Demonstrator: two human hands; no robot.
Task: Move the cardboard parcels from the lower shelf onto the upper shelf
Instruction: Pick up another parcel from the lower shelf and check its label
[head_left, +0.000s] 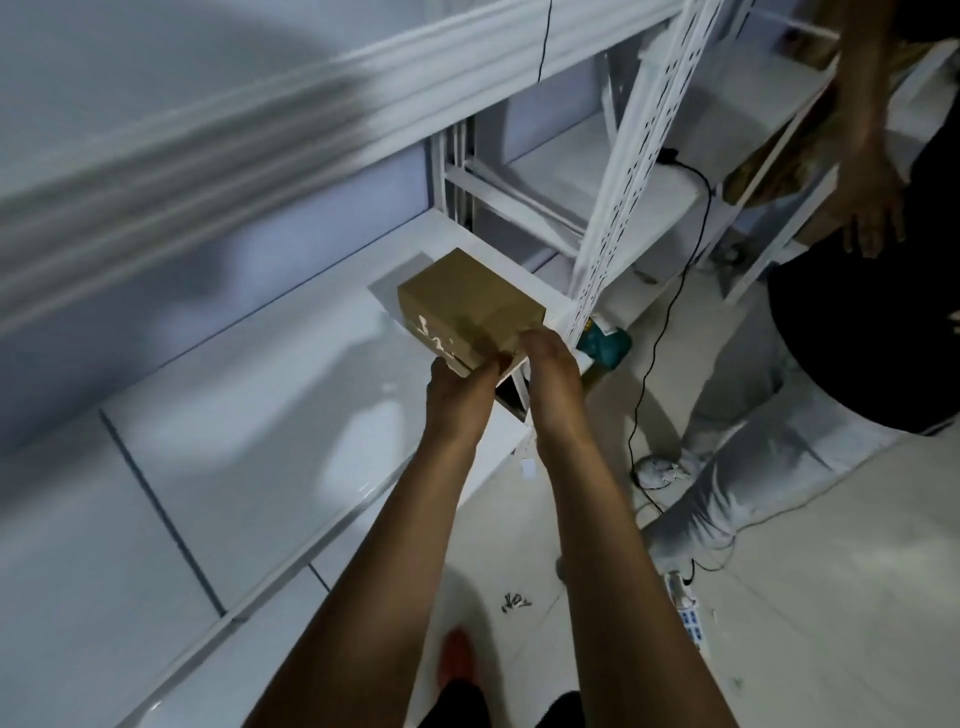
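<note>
Step in hand: setting a parcel down on the upper shelf, judging by the reach and the box's place at the shelf's front corner.
Parcel (467, 301): brown cardboard box, flat on the white shelf (249, 395), hard by the perforated upright post (623, 171); near end overhanging or flush with the front edge, hard to say which.
Left hand (462, 384): fingers curled round the near lower corner of the box, in contact, thumb side up.
Right hand (550, 364): fingertips at the near right edge of the box, touching; closed round it or merely pressing, cannot tell.
Grip overall: both hands on the near end only, nothing else held.
Nearby: second person's hand (867, 202) reaching in at top right, well apart from the box; black cable (670, 291) hanging past the post; green tool (605, 345) just behind the post's foot.
Lower shelf: not clearly in view; remaining parcels unknown.
Next move, as a judgement: push the box further in from the edge, clear of the post, then let go with both hands and reach down for another.
Risk: box tipping off the front if released too near the edge.
</note>
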